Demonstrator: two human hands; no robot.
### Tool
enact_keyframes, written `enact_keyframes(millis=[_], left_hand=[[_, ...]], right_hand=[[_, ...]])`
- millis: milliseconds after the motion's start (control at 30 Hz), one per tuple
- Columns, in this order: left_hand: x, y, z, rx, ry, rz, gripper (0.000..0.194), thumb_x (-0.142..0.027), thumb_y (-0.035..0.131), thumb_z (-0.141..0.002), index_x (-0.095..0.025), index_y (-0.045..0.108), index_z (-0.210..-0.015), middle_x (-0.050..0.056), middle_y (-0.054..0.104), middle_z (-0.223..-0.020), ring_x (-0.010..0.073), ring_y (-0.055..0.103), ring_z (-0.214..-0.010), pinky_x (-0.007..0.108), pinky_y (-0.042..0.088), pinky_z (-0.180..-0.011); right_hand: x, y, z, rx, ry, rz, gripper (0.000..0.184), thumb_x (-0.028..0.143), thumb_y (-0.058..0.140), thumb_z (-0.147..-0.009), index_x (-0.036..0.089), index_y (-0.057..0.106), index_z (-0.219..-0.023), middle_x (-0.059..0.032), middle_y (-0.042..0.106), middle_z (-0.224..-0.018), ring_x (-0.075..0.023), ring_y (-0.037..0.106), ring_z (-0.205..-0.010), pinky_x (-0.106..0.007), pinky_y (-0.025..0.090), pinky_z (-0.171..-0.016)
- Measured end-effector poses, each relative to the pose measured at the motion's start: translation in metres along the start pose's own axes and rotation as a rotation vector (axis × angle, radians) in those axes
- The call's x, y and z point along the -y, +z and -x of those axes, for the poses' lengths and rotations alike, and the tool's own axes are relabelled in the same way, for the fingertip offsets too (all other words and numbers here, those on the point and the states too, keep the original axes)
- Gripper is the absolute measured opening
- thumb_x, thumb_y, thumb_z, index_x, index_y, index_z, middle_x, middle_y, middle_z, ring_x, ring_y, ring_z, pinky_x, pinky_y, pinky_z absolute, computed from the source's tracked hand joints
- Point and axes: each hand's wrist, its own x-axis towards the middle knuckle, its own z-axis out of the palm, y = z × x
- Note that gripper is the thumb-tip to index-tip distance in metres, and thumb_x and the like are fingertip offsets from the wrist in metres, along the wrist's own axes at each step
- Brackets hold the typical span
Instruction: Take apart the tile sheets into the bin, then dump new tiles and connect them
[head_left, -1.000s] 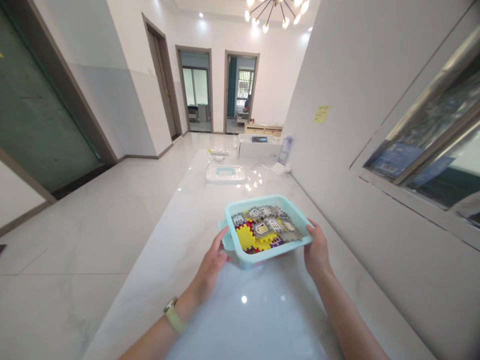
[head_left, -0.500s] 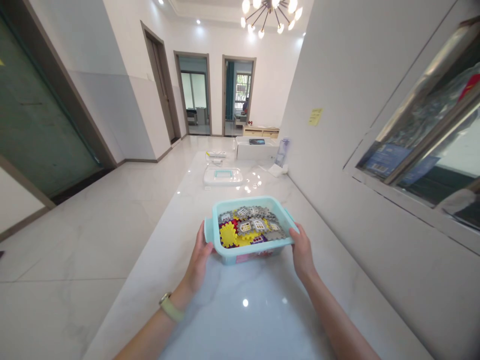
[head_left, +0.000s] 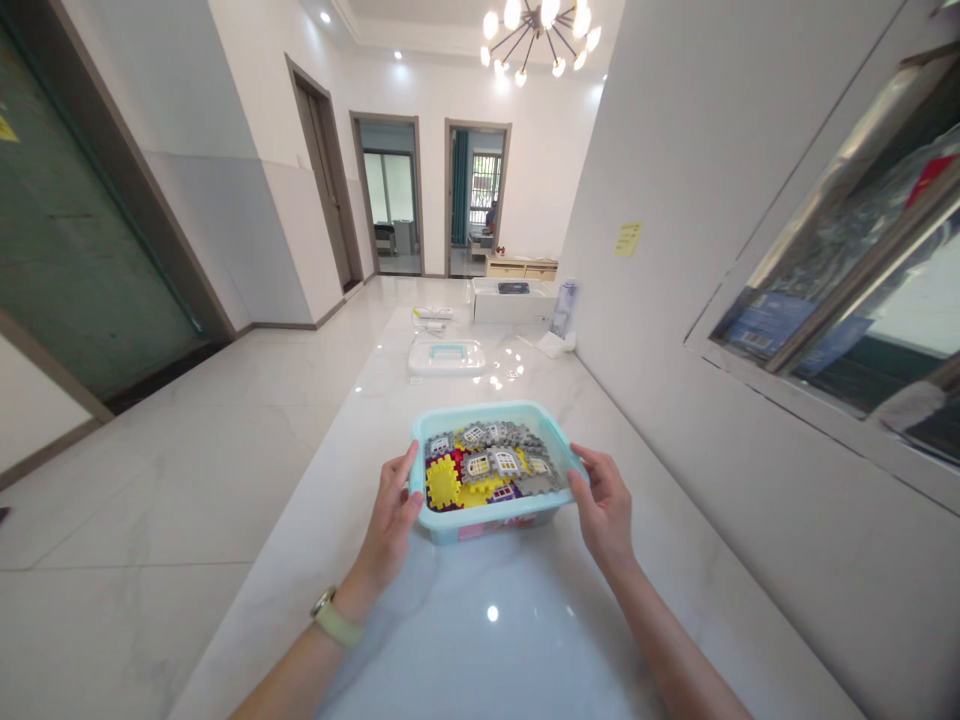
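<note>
Clearly, your white glossy table takes up most space, running from the bottom edge toward the center of the frame. On it, just below the center, is the turquoise tub, open at the top, between your hands. A heap of interlocking pieces, gray, yellow, red and purple, fills it.

Your right hand has hold of the tub's right end; thumb and index finger stand a little apart, both tips meeting the rim, the other fingers curled and partly hidden. Your left hand grasps the left end, index finger along its side and thumb lower, near the front corner, with a gap between them.

Above the center you have a white box, and left of it, nearer you, a clear lid with a turquoise handle. Your left wrist, lower left, wears a watch. Smaller again, a yellow square piece sits at the tub's left.
</note>
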Motion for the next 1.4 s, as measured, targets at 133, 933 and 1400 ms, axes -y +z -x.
enact_keyframes(millis=[133,933,1400], left_hand=[[0.008,-0.009,-0.007,-0.065,0.010,0.018,0.051,-0.049,0.045,-0.095,-0.028,0.049,-0.141,0.005,0.048,-0.138,0.0283,0.039,-0.134,0.042,0.029,-0.115],[-0.017,0.001,-0.014,-0.108,-0.372,0.608,0.042,-0.050,0.056,-0.088,-0.023,0.067,-0.118,0.005,0.067,-0.123,0.0325,0.054,-0.125,0.047,0.047,-0.101],[-0.020,-0.001,-0.013,-0.095,-0.357,0.587,0.044,-0.045,0.064,-0.085,-0.022,0.064,-0.123,0.007,0.067,-0.124,0.0345,0.056,-0.122,0.048,0.050,-0.098]], right_hand=[[0.007,-0.003,0.001,0.043,-0.042,-0.075,0.025,0.038,0.052,-0.093,0.023,0.069,-0.101,-0.0057,0.063,-0.095,-0.0208,0.058,-0.086,-0.033,0.047,-0.071],[0.007,0.014,0.001,0.224,0.688,-0.652,0.038,0.058,0.065,-0.078,0.020,0.070,-0.082,-0.0024,0.070,-0.073,-0.0233,0.061,-0.065,-0.033,0.048,-0.057],[0.004,0.013,0.004,0.238,0.599,-0.583,0.033,0.055,0.068,-0.076,0.022,0.067,-0.083,-0.0008,0.067,-0.070,-0.0208,0.057,-0.061,-0.029,0.040,-0.053]])
